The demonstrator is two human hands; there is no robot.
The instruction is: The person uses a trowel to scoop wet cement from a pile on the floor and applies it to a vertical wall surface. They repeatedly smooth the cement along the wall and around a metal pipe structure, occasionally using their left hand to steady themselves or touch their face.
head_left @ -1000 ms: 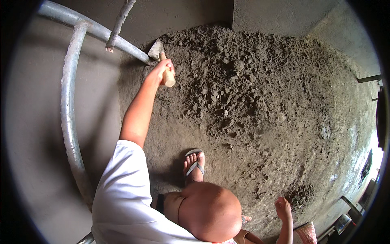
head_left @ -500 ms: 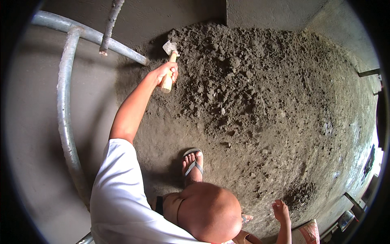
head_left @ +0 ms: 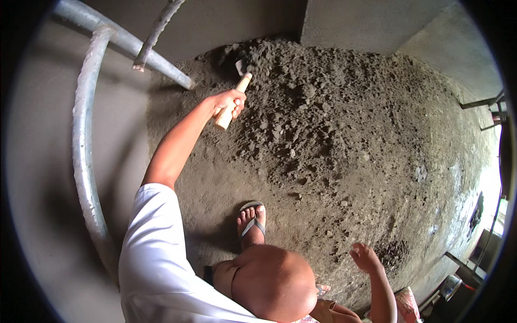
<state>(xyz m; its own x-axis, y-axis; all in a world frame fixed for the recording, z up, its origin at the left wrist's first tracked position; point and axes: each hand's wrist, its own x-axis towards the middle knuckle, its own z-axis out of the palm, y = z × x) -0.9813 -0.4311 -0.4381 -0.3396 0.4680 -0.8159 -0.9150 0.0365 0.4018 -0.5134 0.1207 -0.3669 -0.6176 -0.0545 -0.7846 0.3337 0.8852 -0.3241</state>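
My left hand is wrapped round the pale wooden handle of a trowel. Its small grey metal blade lies against the loose, crumbly grey mortar mix at the pile's far left edge, partly hidden by the crumbs. My left arm is stretched far forward, in a white sleeve. Low on the right, my right hand hangs above the floor, its fingers curled in loosely with nothing showing in them. A small dark heap of the same mix lies just beyond it.
Metal pipes stand along the left, with a cement-crusted rod hanging near them. Grey walls close off the far side. My sandalled foot is on the floor before the pile. A patterned sack lies at lower right.
The trowel's blade has swung right into the edge of the mix, and crumbs there look blurred with motion. My right hand has moved up and slightly left.
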